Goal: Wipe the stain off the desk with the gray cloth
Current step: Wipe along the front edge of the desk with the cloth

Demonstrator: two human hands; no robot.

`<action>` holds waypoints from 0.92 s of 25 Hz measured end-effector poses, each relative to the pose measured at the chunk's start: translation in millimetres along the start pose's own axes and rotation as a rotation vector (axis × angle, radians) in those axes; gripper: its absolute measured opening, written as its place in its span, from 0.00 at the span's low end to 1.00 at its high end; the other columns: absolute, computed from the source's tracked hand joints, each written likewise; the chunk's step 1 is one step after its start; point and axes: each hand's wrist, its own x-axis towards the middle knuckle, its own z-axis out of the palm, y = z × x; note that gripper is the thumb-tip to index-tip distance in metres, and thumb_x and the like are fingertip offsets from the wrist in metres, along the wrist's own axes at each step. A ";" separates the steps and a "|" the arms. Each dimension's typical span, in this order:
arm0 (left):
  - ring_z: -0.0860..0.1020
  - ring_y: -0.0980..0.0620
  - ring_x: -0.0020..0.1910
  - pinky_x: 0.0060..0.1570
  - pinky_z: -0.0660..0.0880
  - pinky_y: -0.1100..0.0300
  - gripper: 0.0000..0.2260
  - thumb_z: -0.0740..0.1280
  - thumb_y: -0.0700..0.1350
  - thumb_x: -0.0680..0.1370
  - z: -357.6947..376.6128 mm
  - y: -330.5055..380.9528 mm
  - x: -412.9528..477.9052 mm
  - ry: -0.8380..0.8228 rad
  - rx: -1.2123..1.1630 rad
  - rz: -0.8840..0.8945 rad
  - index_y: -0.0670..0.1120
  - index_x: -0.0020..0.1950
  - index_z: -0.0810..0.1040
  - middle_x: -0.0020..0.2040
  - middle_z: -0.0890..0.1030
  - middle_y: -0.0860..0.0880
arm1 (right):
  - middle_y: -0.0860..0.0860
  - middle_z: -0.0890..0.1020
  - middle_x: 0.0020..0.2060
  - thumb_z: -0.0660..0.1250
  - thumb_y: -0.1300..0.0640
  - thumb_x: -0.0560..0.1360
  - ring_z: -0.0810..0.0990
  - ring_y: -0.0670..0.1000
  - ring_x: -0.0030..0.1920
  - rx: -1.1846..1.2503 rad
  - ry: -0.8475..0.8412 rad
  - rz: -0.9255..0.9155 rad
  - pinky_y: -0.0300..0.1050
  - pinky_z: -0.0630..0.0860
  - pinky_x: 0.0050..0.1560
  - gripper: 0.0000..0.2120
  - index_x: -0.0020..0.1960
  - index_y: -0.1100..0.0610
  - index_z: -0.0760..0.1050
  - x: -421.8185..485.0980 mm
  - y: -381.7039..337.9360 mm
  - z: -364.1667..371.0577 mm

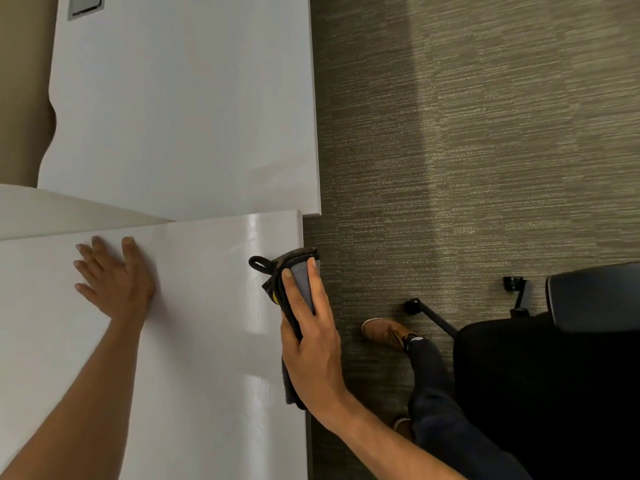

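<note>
The white desk (194, 341) fills the lower left of the head view. My right hand (313, 355) presses a folded gray cloth (302, 282) with dark edging and a black loop onto the desk's right edge; the cloth sticks out past my fingertips and below my palm. My left hand (112, 277) lies flat on the desk with fingers spread, holding nothing, well to the left of the cloth. I cannot make out a distinct stain; only glossy reflections show near the cloth.
A second white desk (187, 105) adjoins at the back, with a gray grommet plate (85, 5) at its far corner. Carpet (467, 133) lies to the right. A black office chair (554, 358) and my leg and brown shoe (384, 332) are at lower right.
</note>
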 end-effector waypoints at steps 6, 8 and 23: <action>0.47 0.43 0.84 0.79 0.42 0.38 0.35 0.46 0.66 0.83 0.2 -2.0 1.5 -0.008 0.005 0.011 0.47 0.84 0.51 0.85 0.49 0.46 | 0.45 0.49 0.84 0.65 0.67 0.80 0.50 0.50 0.84 0.009 0.003 0.005 0.57 0.66 0.78 0.35 0.81 0.45 0.61 -33.9 6.6 2.3; 0.47 0.42 0.84 0.79 0.42 0.38 0.35 0.46 0.66 0.83 0.9 -2.8 0.6 0.000 0.005 0.016 0.47 0.84 0.51 0.85 0.49 0.45 | 0.45 0.49 0.84 0.65 0.68 0.80 0.50 0.50 0.84 0.016 0.008 0.004 0.58 0.66 0.78 0.35 0.81 0.44 0.61 -44.7 8.6 3.1; 0.47 0.43 0.84 0.79 0.42 0.39 0.36 0.46 0.66 0.82 2.5 -1.5 0.5 0.004 -0.017 0.011 0.47 0.84 0.51 0.85 0.49 0.46 | 0.40 0.49 0.83 0.65 0.61 0.79 0.65 0.53 0.80 -0.038 -0.037 0.064 0.54 0.77 0.69 0.37 0.80 0.35 0.57 -139.1 16.3 0.3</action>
